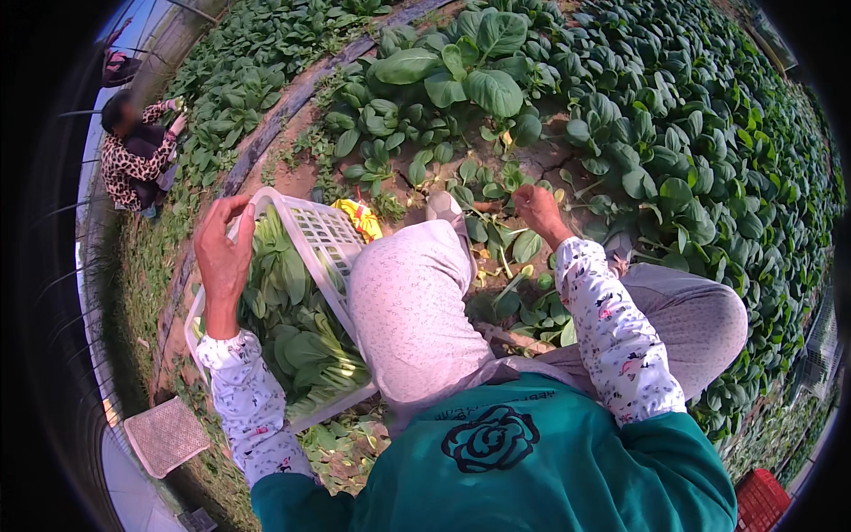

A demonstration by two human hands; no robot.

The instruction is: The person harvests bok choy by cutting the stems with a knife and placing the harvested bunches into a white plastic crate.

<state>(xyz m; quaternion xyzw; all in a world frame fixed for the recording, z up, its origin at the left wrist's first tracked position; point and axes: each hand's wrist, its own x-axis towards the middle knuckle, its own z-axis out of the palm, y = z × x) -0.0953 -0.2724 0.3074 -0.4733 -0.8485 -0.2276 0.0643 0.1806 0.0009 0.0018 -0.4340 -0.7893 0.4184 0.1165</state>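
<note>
My left hand point(222, 253) is at the far left corner of a white plastic crate point(306, 232), its fingers and thumb bent around the rim. Bunches of leafy greens point(306, 341) with pale stalks lie inside, stems toward the near end. My right hand point(538, 215) is closed, low over the soil in front of my knees. Whatever it may hold is hidden by the fingers. Loose leaves and small green plants point(510, 244) lie just beneath and beside it.
A large leafy plant point(470, 66) stands ahead amid dense green rows point(691, 142). Yellow packaging point(359, 219) sits beside the crate. A dark strip point(284, 111) crosses the bed. Another person point(137, 160) crouches at far left. A woven mat point(167, 436) and red basket point(761, 501) lie nearer.
</note>
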